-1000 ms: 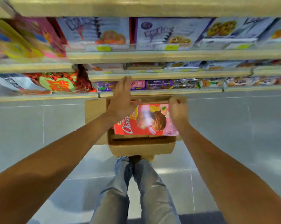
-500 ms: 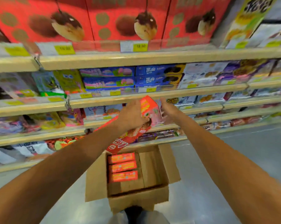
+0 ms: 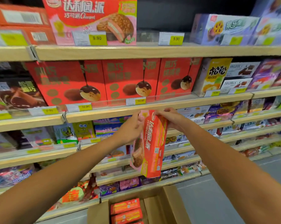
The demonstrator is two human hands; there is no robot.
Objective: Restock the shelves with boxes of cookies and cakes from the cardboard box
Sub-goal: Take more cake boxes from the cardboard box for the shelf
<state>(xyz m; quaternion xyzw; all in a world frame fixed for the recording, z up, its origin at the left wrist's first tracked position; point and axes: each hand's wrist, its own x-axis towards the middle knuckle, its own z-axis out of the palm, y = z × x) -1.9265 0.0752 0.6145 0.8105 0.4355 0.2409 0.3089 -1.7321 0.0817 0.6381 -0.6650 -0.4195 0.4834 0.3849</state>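
At the bottom centre of the frame an open cardboard box [image 3: 167,206] holds flat orange-red packs [image 3: 125,206] stacked on edge. Above it, mid-frame, a glossy red and pink cake box [image 3: 151,143] hangs upright; the left hand [image 3: 130,130] grips its pink face, the right hand [image 3: 170,118] pinches its top end. Pale wooden shelves [image 3: 152,51] with yellow price tags [image 3: 97,38] fill the background above grey floor [image 3: 217,199].

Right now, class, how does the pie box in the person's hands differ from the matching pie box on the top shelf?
The held box hangs on end, tilted, its narrow side facing us; the shelf box stands level, its front facing us. The held box is gripped by the left hand and right hand; the shelf box rests untouched behind a price tag. Both share the same red and pink design.
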